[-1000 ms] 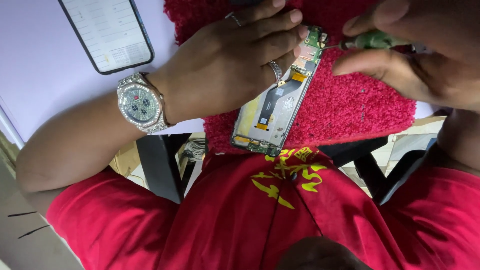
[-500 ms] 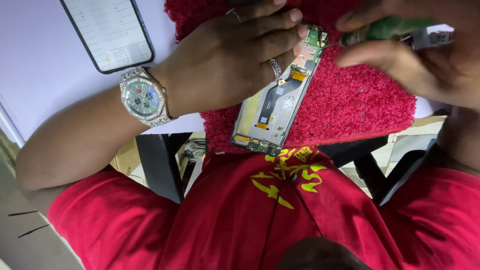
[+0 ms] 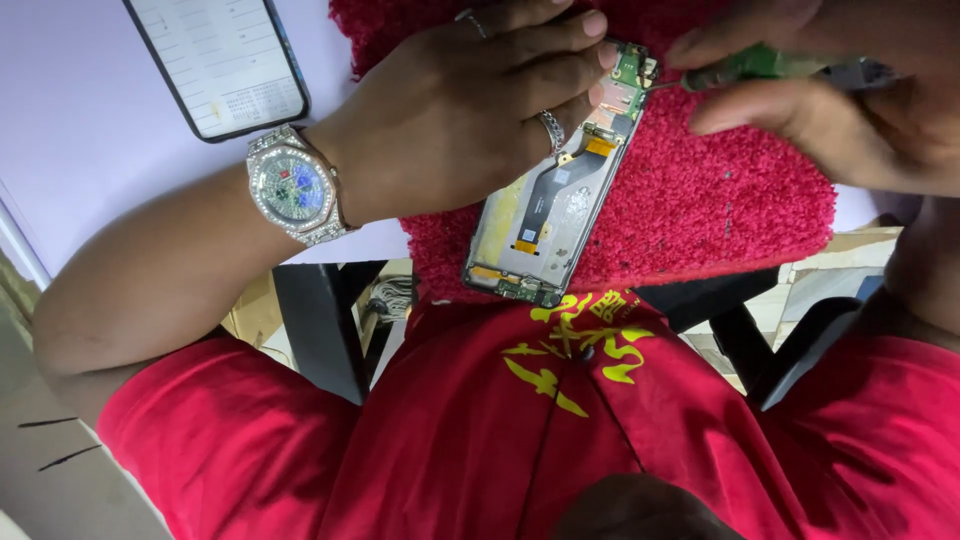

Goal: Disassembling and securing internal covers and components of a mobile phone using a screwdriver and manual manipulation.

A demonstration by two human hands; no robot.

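The opened grey phone frame with its green circuit boards bare (image 3: 560, 205) lies on the red fuzzy mat (image 3: 720, 200), back cover already off. Left hand (image 3: 460, 130) presses its twelve-o'clock end, fingers flat. Right hand (image 3: 850, 110), fingers pinching a green-handled screwdriver (image 3: 745, 68), works there from two o'clock.

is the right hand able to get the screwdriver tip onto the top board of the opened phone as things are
Probably yes. The right hand holds the green screwdriver with its tip already at the opened phone's top edge; the left hand steadies the phone beside it without covering that spot.
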